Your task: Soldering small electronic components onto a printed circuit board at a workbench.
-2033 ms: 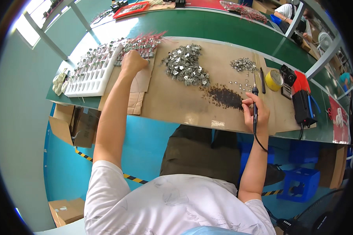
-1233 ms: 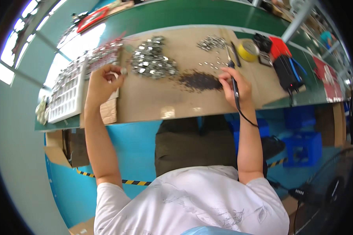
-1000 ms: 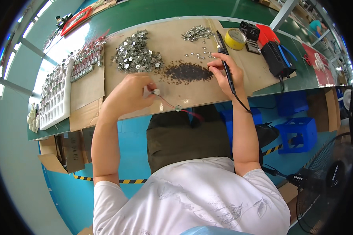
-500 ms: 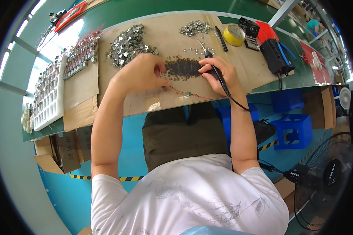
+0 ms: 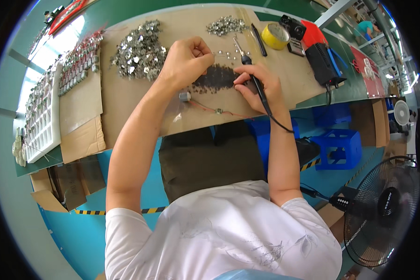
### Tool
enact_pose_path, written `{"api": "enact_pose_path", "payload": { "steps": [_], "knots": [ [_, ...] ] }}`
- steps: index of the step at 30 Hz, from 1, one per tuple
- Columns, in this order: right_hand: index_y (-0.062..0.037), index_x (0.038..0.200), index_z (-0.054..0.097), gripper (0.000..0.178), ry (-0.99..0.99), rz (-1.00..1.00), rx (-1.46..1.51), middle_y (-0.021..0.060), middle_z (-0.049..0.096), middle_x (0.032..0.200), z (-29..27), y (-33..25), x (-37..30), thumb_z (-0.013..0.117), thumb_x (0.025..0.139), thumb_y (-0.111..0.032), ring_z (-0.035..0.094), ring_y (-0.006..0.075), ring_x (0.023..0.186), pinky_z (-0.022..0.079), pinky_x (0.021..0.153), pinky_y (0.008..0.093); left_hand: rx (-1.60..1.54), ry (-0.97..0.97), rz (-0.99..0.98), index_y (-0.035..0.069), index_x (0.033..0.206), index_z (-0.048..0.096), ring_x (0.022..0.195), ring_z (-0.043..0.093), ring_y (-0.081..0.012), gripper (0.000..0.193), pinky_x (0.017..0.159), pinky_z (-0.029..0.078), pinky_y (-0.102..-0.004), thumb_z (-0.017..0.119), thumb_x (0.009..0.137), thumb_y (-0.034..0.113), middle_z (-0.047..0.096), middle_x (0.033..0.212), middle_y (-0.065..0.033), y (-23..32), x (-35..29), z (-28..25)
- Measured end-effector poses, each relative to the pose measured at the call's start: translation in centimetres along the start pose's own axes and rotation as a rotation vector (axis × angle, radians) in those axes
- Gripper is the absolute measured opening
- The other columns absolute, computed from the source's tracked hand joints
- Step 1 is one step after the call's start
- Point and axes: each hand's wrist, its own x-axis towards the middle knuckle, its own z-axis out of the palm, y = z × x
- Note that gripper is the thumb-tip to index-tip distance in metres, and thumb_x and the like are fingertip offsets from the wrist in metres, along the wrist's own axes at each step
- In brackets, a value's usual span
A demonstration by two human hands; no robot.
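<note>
My right hand (image 5: pixel 262 87) grips a black soldering iron (image 5: pixel 257 86), its metal tip pointing up and away over the cardboard. Left of it, my left hand (image 5: pixel 185 61) is closed with thumb and fingertips together; whatever they pinch is too small to make out. Between my hands lies a patch of small dark parts (image 5: pixel 215 78). Below the left wrist, a small silver motor (image 5: pixel 185 96) rests on the cardboard, with red wires running right to a little green circuit board (image 5: pixel 218 111). Several shiny beads (image 5: pixel 227 55) are scattered beyond the dark patch.
Silver metal pieces (image 5: pixel 139 52) are heaped at left, with a smaller heap (image 5: pixel 226 25) at the back. Wired motors (image 5: pixel 79 70) and a white rack (image 5: pixel 44 126) stand far left. Yellow tape (image 5: pixel 275 37), a black pen-like tool (image 5: pixel 259 40) and a black soldering station (image 5: pixel 326 65) are at right.
My left hand has moved up and away from the wires, uncovering the motor on the cardboard. My right hand still holds the soldering iron. The whole view has shifted slightly.
</note>
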Motion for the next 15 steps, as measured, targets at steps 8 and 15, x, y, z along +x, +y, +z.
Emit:
{"api": "enact_pose_path", "payload": {
  "steps": [8,15],
  "knots": [
    [-0.0083,0.111,0.070,0.043,-0.029,0.001,-0.063,0.0070,0.069,0.083,0.0,-0.2,0.5,0.077,0.072,0.009,0.071,0.0208,0.077,0.055,0.071,0.0300,0.040,-0.060,0.010,-0.002,0.084,0.071,0.065,0.059,-0.0092,0.018,0.061,0.050,-0.0283,0.073,0.075,0.014,0.065,0.069,-0.0034,-1.2,-0.1,0.4],
    [-0.0079,0.111,0.070,0.044,-0.026,0.028,-0.049,0.0076,0.072,0.086,-0.1,-0.2,0.0,0.080,0.071,0.008,0.070,0.0215,0.079,0.055,0.074,0.0313,-0.021,-0.138,-0.169,-0.004,0.095,0.068,0.049,0.056,-0.0088,0.022,0.040,0.041,-0.0270,0.074,0.090,0.017,0.064,0.068,-0.0018,1.3,-1.3,0.6]
  ]
}}
